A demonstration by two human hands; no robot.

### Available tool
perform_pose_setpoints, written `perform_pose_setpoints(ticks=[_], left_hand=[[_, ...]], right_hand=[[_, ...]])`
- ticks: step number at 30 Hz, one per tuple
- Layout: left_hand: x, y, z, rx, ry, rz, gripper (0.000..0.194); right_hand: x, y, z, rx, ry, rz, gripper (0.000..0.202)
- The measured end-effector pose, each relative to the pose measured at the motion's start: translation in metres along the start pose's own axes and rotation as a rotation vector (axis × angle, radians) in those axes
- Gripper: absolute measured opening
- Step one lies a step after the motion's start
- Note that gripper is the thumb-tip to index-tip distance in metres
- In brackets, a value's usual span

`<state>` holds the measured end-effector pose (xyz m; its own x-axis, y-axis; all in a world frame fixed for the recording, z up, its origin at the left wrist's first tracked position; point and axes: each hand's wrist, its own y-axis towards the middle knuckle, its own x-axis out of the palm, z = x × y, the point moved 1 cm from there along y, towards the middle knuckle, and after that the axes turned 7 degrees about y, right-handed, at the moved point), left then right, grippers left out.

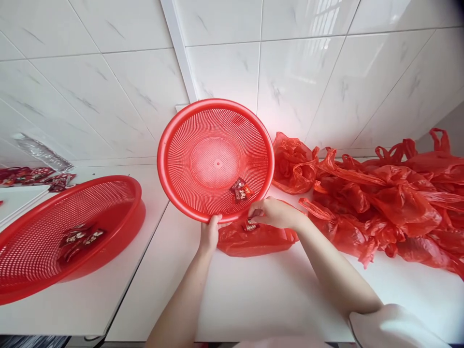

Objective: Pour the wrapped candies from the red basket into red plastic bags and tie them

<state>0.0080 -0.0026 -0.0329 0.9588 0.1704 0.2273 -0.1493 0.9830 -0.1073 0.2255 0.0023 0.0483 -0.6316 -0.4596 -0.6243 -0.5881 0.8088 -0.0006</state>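
Observation:
A round red mesh basket (215,164) is tilted up so that its inside faces me, with a few small wrapped packets (240,191) at its lower right. My left hand (210,232) grips the basket's bottom rim, thumb over the edge. Just below the rim on the right, my right hand (273,212) has its fingers pinched on a small dark red packet (251,224). Beneath both lies a red plastic bag (257,244) on the white table (246,295), partly hidden by the basket and my right hand.
A second red basket (126,193) with some packets stands at the left. Behind it are a clear plastic bottle (43,152) and more packets (29,176). Many red plastic bags (391,198) are heaped at the right. A tiled wall (304,72) rises behind the table.

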Motion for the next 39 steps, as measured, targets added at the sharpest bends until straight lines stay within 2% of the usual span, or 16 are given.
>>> perform_pose_setpoints(ticks=[4, 9, 11, 13, 15, 17, 19, 22, 27, 31, 34, 39], left_hand=[[0.001, 0.000, -0.001, -0.002, 0.008, 0.008, 0.030], [0.001, -0.003, -0.003, -0.040, 0.058, 0.019, 0.029], [0.001, -0.004, -0.004, -0.050, 0.086, 0.007, 0.029], [0.001, -0.006, -0.005, -0.057, 0.072, -0.023, 0.032], [0.002, -0.007, -0.007, -0.070, 0.042, -0.052, 0.033], [0.003, -0.008, -0.008, -0.079, 0.025, -0.075, 0.032], [0.003, -0.008, -0.009, -0.068, 0.028, -0.084, 0.034], [0.003, -0.007, -0.008, -0.053, 0.047, -0.064, 0.036], [0.004, -0.007, -0.005, -0.090, 0.022, -0.041, 0.040], [0.003, -0.004, -0.006, -0.080, 0.024, -0.024, 0.039], [-0.001, -0.001, -0.010, -0.067, 0.073, 0.006, 0.032], [-0.004, 0.001, -0.010, -0.019, 0.066, 0.004, 0.029]], right_hand=[[0.002, 0.002, 0.003, 0.007, -0.117, 0.035, 0.015], [0.007, 0.010, 0.012, -0.009, -0.214, 0.235, 0.023], [0.011, 0.014, 0.018, -0.023, -0.300, 0.305, 0.033], [0.017, 0.017, 0.023, -0.027, -0.367, 0.301, 0.051], [0.021, 0.018, 0.025, -0.040, -0.379, 0.236, 0.067], [0.022, 0.018, 0.023, -0.079, -0.353, 0.171, 0.074], [0.021, 0.017, 0.019, -0.143, -0.311, 0.114, 0.068], [0.018, 0.016, 0.012, -0.189, -0.203, 0.084, 0.043], [0.013, 0.015, 0.008, -0.104, -0.009, 0.284, 0.032], [0.006, 0.010, 0.005, -0.068, 0.123, 0.328, 0.024], [-0.002, 0.004, 0.002, -0.068, 0.136, 0.249, 0.023], [-0.007, -0.002, 0.002, -0.066, 0.044, -0.027, 0.024]])
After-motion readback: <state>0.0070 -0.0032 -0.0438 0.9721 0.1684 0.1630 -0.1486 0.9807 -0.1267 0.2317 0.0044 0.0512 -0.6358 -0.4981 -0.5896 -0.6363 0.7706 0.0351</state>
